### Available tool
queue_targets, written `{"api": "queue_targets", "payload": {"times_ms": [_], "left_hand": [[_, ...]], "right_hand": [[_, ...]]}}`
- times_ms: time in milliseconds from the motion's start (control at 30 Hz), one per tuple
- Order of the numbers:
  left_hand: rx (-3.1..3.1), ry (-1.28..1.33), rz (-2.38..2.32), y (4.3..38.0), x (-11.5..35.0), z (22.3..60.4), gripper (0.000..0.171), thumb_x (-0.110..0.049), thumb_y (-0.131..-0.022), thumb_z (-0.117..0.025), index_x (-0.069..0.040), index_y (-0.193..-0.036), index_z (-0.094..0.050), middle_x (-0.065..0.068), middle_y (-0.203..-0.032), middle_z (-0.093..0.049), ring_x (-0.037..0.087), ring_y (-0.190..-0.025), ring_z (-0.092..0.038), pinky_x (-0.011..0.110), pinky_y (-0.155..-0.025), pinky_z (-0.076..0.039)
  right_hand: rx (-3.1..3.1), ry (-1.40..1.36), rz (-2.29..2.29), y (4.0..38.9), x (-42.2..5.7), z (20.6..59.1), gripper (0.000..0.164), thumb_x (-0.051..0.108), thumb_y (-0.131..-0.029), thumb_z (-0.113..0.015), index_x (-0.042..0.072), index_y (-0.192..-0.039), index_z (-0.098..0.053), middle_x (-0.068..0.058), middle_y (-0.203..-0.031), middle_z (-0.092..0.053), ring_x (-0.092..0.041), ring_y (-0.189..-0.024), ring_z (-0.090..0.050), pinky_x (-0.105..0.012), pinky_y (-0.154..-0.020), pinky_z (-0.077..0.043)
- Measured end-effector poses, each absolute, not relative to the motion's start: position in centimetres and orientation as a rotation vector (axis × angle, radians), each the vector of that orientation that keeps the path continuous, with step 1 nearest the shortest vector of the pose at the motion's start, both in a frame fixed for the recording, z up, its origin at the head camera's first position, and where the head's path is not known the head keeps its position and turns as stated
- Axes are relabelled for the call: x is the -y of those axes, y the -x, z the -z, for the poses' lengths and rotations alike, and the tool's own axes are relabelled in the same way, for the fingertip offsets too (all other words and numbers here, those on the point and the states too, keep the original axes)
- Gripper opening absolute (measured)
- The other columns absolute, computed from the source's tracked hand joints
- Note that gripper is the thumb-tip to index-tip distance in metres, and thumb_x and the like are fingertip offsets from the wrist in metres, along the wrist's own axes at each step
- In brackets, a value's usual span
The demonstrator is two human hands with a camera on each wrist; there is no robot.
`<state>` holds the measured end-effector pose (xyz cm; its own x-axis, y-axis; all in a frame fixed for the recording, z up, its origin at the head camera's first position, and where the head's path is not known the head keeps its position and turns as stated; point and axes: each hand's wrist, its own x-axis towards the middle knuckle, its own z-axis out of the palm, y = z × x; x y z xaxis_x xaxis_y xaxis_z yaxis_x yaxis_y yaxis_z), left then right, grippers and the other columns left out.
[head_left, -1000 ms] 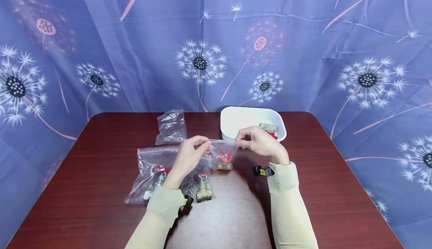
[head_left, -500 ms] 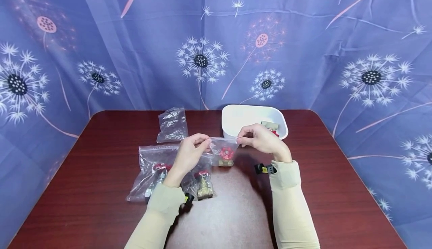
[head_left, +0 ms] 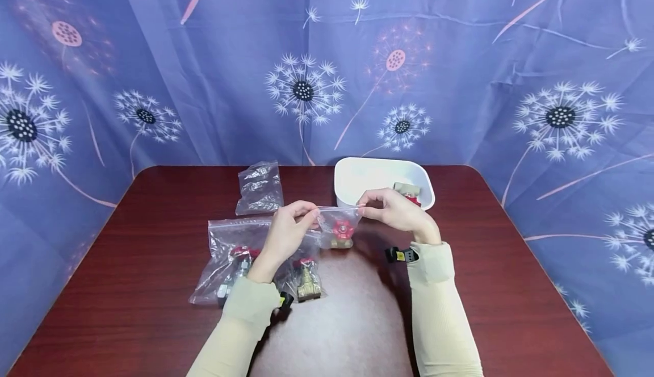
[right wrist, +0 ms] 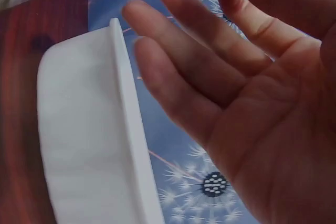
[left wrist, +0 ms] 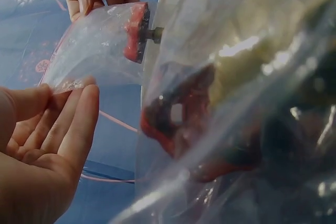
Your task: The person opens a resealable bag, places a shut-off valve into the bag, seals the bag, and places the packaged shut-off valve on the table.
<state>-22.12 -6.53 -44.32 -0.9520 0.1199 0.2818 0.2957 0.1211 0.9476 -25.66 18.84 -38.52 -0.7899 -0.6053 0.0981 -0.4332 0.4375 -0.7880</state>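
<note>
A small clear zip bag is stretched between my two hands in the head view. Inside it is a brass valve with a red handwheel. My left hand pinches the bag's top left corner between thumb and fingers. At the top right corner, my right hand pinches the same edge. In the left wrist view the red handwheel shows through the plastic, below the zip edge. The right wrist view shows the right hand with its outer fingers spread away from the pinch.
A large zip bag lies at left, partly under my left forearm, with a valve inside. Beside it is a bagged brass valve. An unfilled bag lies at the back. Behind my right hand, a white tub holds another valve.
Both hands keep their pinch on the bag's top corners. The bag and valve have risen slightly in the head view, which has itself shifted a little.
</note>
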Motion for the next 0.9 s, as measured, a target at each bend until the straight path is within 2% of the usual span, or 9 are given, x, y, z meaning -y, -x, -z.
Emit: {"api": "queue_targets", "payload": {"times_ms": [100, 200, 300, 433, 600, 767, 900], "left_hand": [[2.243, 0.432, 1.934, 22.2, 6.6, 44.0, 0.008, -0.006, -0.096, -0.062, 0.000, -0.099, -0.067, 0.012, -0.088, -0.071, 0.024, -0.077, -0.071, 0.029, -0.071, -0.058], [2.252, 0.430, 1.949, 22.3, 6.5, 43.8, 0.009, -0.007, -0.099, -0.058, -0.001, -0.101, -0.064, 0.012, -0.092, -0.070, 0.024, -0.080, -0.071, 0.030, -0.073, -0.058], [2.262, 0.399, 1.987, 22.3, 6.4, 43.6, 0.009, -0.008, -0.100, -0.055, -0.001, -0.103, -0.060, 0.015, -0.090, -0.067, 0.027, -0.080, -0.071, 0.032, -0.072, -0.058], [2.242, 0.370, 2.084, 22.4, 6.2, 43.4, 0.010, -0.007, -0.102, -0.052, 0.001, -0.106, -0.056, 0.019, -0.087, -0.066, 0.032, -0.080, -0.071, 0.035, -0.071, -0.059], [2.167, 0.313, 2.353, 22.4, 5.9, 42.9, 0.012, -0.005, -0.103, -0.047, 0.005, -0.109, -0.051, 0.020, -0.092, -0.064, 0.028, -0.078, -0.070, 0.037, -0.073, -0.059], [2.098, 0.206, 2.631, 22.4, 5.6, 42.9, 0.012, -0.004, -0.103, -0.044, 0.006, -0.109, -0.047, 0.014, -0.088, -0.056, 0.021, -0.070, -0.068, 0.044, -0.078, -0.057], [2.058, 0.207, 2.760, 22.1, 4.9, 43.3, 0.010, -0.005, -0.104, -0.042, 0.004, -0.108, -0.046, 0.014, -0.090, -0.060, 0.021, -0.072, -0.068, 0.045, -0.079, -0.057]], "right_hand": [[-2.401, 0.882, 1.362, 26.6, -18.9, 39.9, 0.007, 0.002, -0.097, -0.058, -0.003, -0.092, -0.061, -0.005, -0.077, -0.055, -0.016, -0.075, -0.047, -0.025, -0.068, -0.038], [-2.316, 0.813, 1.480, 27.0, -18.6, 40.7, 0.010, 0.004, -0.100, -0.054, -0.004, -0.095, -0.056, -0.005, -0.079, -0.057, -0.017, -0.080, -0.056, -0.027, -0.074, -0.045], [-2.270, 0.755, 1.583, 27.1, -17.9, 41.1, 0.013, 0.007, -0.102, -0.050, -0.005, -0.097, -0.052, -0.012, -0.086, -0.060, -0.023, -0.090, -0.063, -0.037, -0.087, -0.053], [-2.220, 0.693, 1.687, 26.7, -17.3, 41.2, 0.015, 0.007, -0.104, -0.044, -0.006, -0.098, -0.047, -0.016, -0.094, -0.060, -0.024, -0.096, -0.065, -0.048, -0.092, -0.051], [-2.079, 0.594, 1.773, 25.8, -17.2, 41.0, 0.015, 0.008, -0.106, -0.037, -0.005, -0.100, -0.040, -0.019, -0.096, -0.061, -0.027, -0.091, -0.068, -0.052, -0.088, -0.052], [-1.978, 0.487, 1.798, 24.8, -17.9, 40.9, 0.015, 0.012, -0.107, -0.037, -0.001, -0.102, -0.041, -0.014, -0.089, -0.064, -0.024, -0.078, -0.070, -0.044, -0.076, -0.058], [-1.852, 0.368, 1.847, 24.0, -18.7, 41.2, 0.014, 0.014, -0.107, -0.037, 0.002, -0.101, -0.042, -0.009, -0.086, -0.062, -0.019, -0.071, -0.070, -0.039, -0.071, -0.059]]}}
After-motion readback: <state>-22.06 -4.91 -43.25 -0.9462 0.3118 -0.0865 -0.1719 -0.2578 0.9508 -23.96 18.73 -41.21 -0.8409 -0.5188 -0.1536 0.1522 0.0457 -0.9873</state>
